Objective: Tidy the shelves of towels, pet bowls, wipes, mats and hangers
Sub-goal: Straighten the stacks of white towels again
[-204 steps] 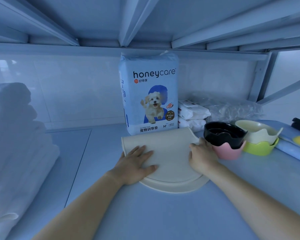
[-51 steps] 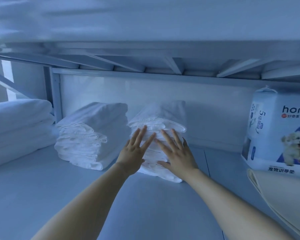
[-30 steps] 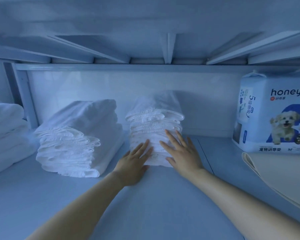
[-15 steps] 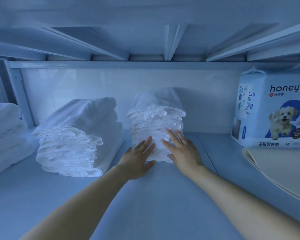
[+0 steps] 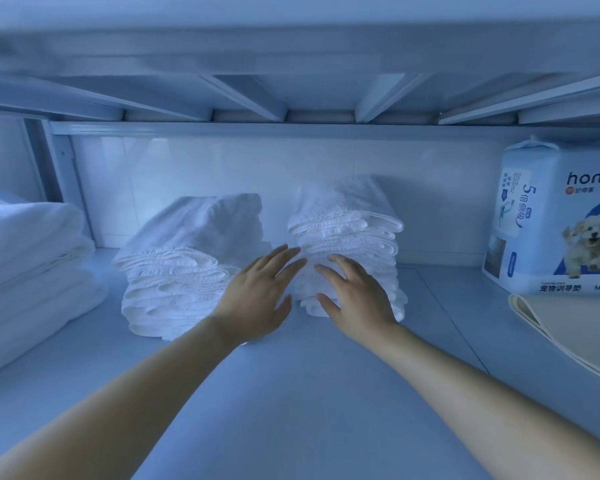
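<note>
View into a metal shelf in dim blue light, with two bare arms reaching in. The left hand and right hand are both flat, fingers straight and spread, holding nothing. They lie side by side against the lower front of a tall stack of folded white towels and appear to press it. That tall stack stands midway along the shelf, close to its back edge. Just left of it sits a low stack that slumps, its folded edges fanned toward the front edge; whether the two stacks touch at the rear cannot be told. Big towels fill the left end, a pack of pet pads stands at the back right corner, and a pale mat lies in front of it at the right edge. The likely trouble is the tall stack itself: it is narrow for its height and its layers are not flush. Because the hands bear on the lower layers only, a firm push could slide the base back while the top leans forward and spills over the wrists. Unequal pressure from the two hands could twist the pile askew. A drift leftward would crowd it into the low stack, and the left wrist, just beside those loose edges, could drag them out of line.
</note>
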Demonstrator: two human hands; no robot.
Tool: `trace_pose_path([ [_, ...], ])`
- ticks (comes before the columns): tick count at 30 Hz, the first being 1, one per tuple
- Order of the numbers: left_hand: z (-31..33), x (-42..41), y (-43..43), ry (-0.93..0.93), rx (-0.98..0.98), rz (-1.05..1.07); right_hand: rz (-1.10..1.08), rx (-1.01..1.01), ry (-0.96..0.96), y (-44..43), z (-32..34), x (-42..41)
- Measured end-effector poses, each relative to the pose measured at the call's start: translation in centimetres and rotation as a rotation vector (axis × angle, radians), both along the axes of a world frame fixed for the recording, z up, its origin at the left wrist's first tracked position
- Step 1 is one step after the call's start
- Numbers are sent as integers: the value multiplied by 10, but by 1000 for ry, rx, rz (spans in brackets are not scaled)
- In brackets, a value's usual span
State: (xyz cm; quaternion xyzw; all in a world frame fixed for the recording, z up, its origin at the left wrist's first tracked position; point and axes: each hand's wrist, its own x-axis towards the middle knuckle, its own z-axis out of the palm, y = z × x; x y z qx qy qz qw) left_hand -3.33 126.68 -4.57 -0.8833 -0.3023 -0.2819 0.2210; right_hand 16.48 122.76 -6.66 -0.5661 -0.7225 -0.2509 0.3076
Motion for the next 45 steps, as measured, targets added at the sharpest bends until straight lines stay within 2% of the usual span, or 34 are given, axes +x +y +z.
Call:
trace_pose_path([
  [6,13,-78,-1,-87,65,89,144,-43,65,5,18,-67],
  [12,3,-154,6,-146,-68,244,311,-176,134,10,19,-133],
  [18,-10,-192,23,-227,-263,300,282,-239,126,24,9,-154],
  [25,-20,-179,34,-383,-510,197,282,-258,191,30,1,-152],
  [35,-15,-164,40,-352,-510,215,330,-106,330,31,-5,-151],
  [45,-16,-123,37,-294,-514,133,197,-53,310,20,-3,-112],
])
